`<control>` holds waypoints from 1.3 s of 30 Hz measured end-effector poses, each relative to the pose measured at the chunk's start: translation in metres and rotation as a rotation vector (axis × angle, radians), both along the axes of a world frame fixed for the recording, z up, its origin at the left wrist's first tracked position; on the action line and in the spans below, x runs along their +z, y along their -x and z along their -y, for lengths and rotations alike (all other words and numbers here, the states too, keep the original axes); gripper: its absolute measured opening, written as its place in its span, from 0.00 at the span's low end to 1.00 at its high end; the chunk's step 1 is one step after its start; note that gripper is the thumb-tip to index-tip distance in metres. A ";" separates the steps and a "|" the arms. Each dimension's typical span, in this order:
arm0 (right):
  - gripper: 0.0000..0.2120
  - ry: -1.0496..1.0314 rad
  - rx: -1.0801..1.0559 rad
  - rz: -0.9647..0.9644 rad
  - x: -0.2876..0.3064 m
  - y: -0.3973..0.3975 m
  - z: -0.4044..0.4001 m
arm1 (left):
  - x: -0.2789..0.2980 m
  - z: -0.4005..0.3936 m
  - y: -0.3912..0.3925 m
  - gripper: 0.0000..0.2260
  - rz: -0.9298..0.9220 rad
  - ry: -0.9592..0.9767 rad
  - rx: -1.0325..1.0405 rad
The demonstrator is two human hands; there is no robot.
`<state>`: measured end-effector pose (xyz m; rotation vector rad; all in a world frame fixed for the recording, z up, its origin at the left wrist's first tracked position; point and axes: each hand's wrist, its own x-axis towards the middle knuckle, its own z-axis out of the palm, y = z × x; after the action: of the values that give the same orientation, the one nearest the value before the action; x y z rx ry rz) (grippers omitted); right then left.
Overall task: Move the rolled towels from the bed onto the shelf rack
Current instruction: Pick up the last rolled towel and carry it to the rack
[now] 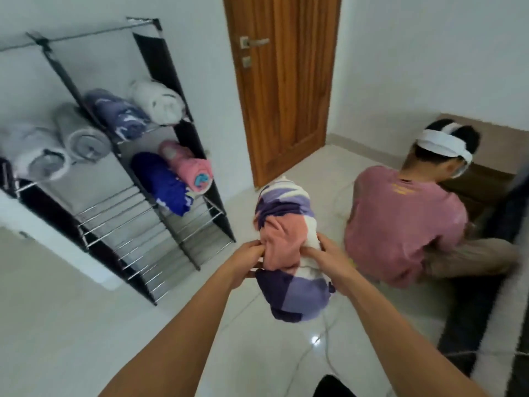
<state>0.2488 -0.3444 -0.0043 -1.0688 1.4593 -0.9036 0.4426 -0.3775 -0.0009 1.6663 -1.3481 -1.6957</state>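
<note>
I hold a rolled towel [286, 247], patched purple, pink and white, out in front of me above the floor. My left hand [247, 257] grips its left side and my right hand [329, 257] grips its right side. The black shelf rack [183, 224] with metal bars stands against the wall at the left, about an arm's length from the towel. Several rolled towels lie on it: grey ones [83, 136], a lilac one [120, 113], a white one [157, 100], a blue one [163, 181] and a pink one [187, 166]. The bed is out of view.
A person in a pink shirt [406, 224] sits on the floor at the right, close to the towel. A closed wooden door [283, 81] stands behind. A dark strip [472, 325] runs along the right edge. Pale floor tiles [71, 325] spread below the rack.
</note>
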 end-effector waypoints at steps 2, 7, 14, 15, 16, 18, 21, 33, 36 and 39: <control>0.23 -0.017 0.128 -0.016 -0.003 -0.052 0.019 | -0.008 -0.002 -0.053 0.12 -0.003 -0.014 0.141; 0.27 -0.053 0.363 -0.024 -0.008 -0.169 0.069 | -0.020 0.003 -0.161 0.12 -0.005 -0.040 0.417; 0.20 -0.107 0.551 -0.020 -0.024 -0.298 0.165 | -0.038 0.064 -0.273 0.13 -0.026 -0.107 0.705; 0.20 -0.120 0.570 -0.032 -0.027 -0.314 0.179 | -0.041 0.075 -0.285 0.13 -0.028 -0.122 0.747; 0.21 -0.122 0.594 -0.048 -0.028 -0.328 0.193 | -0.043 0.086 -0.296 0.13 -0.026 -0.138 0.789; 0.23 -0.122 0.649 -0.067 -0.033 -0.357 0.222 | -0.047 0.110 -0.318 0.14 -0.039 -0.137 0.878; 0.25 -0.136 0.696 -0.116 -0.044 -0.396 0.262 | -0.056 0.142 -0.348 0.13 -0.050 -0.128 0.978; 0.24 -0.198 0.686 -0.162 -0.071 -0.532 0.383 | -0.104 0.272 -0.477 0.16 -0.059 -0.141 0.966; 0.24 -0.275 0.630 -0.105 -0.084 -0.557 0.403 | -0.116 0.297 -0.503 0.18 -0.072 -0.122 0.972; 0.16 -0.299 0.562 -0.057 -0.094 -0.577 0.419 | -0.117 0.314 -0.513 0.17 -0.166 -0.086 0.956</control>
<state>0.8256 -0.7630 -0.0985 -1.1934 1.1941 -0.2502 0.9561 -0.6915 -0.1179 1.7367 -0.2733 -1.2514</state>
